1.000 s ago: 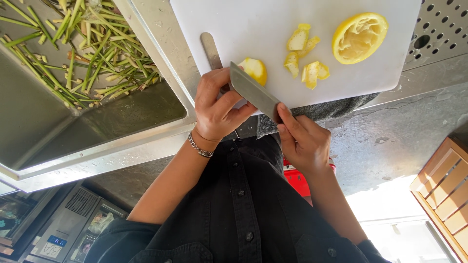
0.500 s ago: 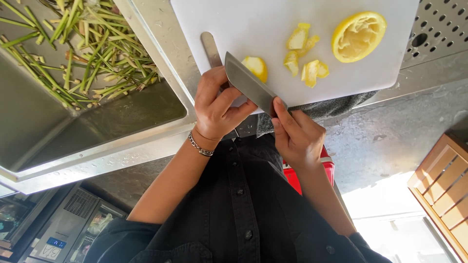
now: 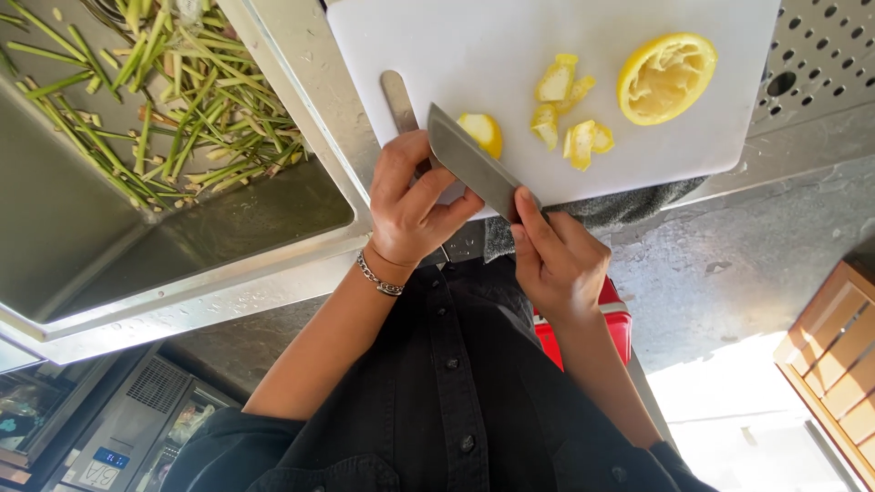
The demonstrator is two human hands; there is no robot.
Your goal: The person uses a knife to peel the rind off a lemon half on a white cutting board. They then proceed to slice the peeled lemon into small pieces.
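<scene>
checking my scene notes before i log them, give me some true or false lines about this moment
1. Both the left hand and the right hand are on the knife. True.
2. The squeezed lemon half lies in the sink. False: it lies on the white cutting board.
3. The sink holds green stalks. True.
4. The chain bracelet is on the right wrist. False: it is on the left wrist.
5. Small lemon pieces lie between the knife and the lemon half. True.
</scene>
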